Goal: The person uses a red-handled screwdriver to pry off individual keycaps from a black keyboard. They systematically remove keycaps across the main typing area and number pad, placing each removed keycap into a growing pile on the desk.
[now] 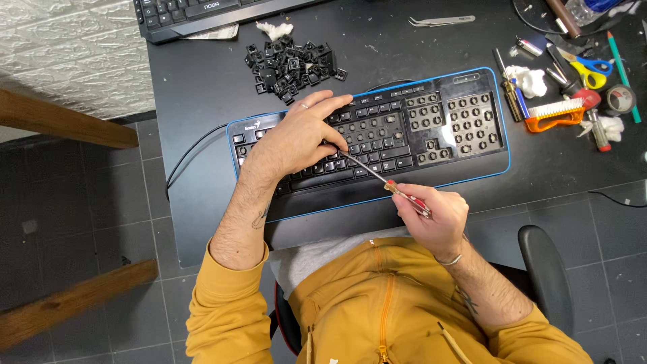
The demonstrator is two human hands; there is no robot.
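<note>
A black keyboard with a blue rim (485, 74) lies on the dark desk. Many of its keycaps are off on the right side. My left hand (300, 131) rests flat on the keyboard's left half, fingers spread over the keys. My right hand (435, 216) grips a screwdriver (377, 176) by its red handle. The thin metal shaft points up-left, and its tip sits among the keys just beside my left fingers. A heap of loose black keycaps (291, 66) lies behind the keyboard.
A second black keyboard (195, 15) sits at the desk's far edge. Tweezers (441, 21), scissors (590, 67), an orange brush (556, 114), tape (619, 100), small screwdrivers and white wads crowd the right side. A chair armrest (546, 269) is at lower right.
</note>
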